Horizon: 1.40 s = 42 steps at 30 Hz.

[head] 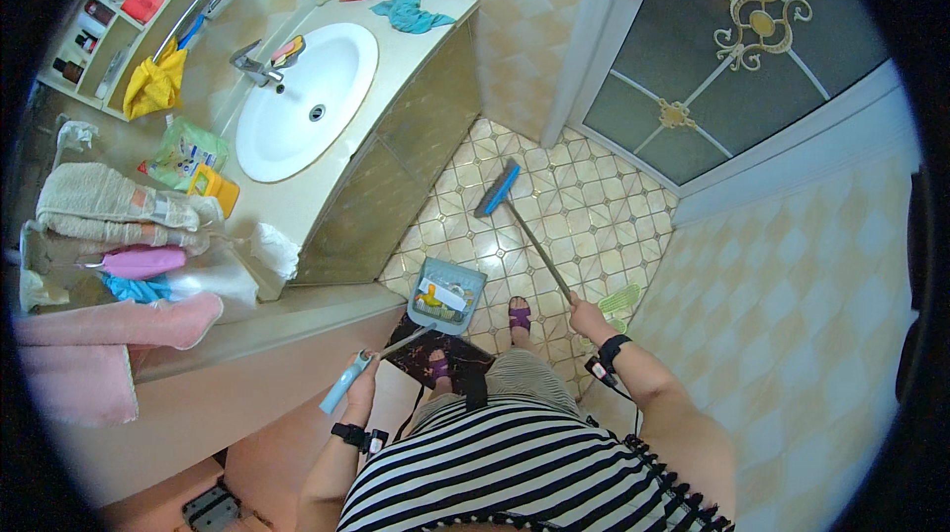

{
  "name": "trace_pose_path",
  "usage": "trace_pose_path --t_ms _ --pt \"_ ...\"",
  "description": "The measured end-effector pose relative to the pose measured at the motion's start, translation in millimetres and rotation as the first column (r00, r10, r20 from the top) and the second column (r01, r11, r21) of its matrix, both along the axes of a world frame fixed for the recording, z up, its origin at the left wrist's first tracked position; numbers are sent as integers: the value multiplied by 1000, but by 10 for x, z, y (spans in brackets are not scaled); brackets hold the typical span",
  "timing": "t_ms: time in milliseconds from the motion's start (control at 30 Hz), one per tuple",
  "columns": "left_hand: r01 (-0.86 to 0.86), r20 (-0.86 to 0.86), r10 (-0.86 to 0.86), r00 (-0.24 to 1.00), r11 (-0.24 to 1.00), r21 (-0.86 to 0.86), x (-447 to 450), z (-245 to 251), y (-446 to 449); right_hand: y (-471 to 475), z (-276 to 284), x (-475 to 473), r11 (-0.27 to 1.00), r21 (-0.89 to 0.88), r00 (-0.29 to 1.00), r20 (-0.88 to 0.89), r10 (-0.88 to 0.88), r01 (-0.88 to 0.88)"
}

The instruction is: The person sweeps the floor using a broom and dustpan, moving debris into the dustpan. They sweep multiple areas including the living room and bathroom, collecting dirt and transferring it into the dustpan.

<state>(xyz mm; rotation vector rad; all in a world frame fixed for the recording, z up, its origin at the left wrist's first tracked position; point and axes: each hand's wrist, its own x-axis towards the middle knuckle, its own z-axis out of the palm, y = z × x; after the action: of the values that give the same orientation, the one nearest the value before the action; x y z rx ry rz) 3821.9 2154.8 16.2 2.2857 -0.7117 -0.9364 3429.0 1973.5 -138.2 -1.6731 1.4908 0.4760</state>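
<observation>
My left hand [362, 383] is closed around the light blue grip of a long-handled dustpan [415, 323]. Its grey-blue pan stands on the floor, left of my feet, and holds a yellow item, a white piece and other bits of litter. In my right hand [588, 320] is the thin handle of a broom [540, 250]. The broom's head [497, 187], blue with grey bristles, rests on the tiles between the vanity cabinet and the door, apart from the pan.
A vanity counter with a white sink [308, 101] runs along the left. A glass-panelled door [735, 49] stands at the upper right. Green slippers [620, 300] lie by the right wall, and a dark mat [460, 359] lies under my left foot. Pink towels [126, 324] hang at the left.
</observation>
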Motion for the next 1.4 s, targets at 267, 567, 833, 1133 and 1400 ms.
trace_pose_path --t_ms 267,567,833,1133,1400 --pt "-132 37 136 990 988 -82 -270 -225 -209 -1139 -738 818 999 -46 989 147 10 -3" --pt "-103 6 103 995 995 10 -428 22 -620 -843 -569 -120 996 -48 997 -6 -80 79" --pt "-103 34 107 994 991 -87 -428 -289 -510 -1219 -408 -137 990 -124 980 178 86 -64" --pt "-170 -73 163 984 979 -113 -520 -320 -677 -2266 -966 717 996 -45 989 131 -71 77" --pt "-180 -60 173 983 975 -130 -421 -361 -614 -1152 -107 -424 963 218 979 91 -184 161"
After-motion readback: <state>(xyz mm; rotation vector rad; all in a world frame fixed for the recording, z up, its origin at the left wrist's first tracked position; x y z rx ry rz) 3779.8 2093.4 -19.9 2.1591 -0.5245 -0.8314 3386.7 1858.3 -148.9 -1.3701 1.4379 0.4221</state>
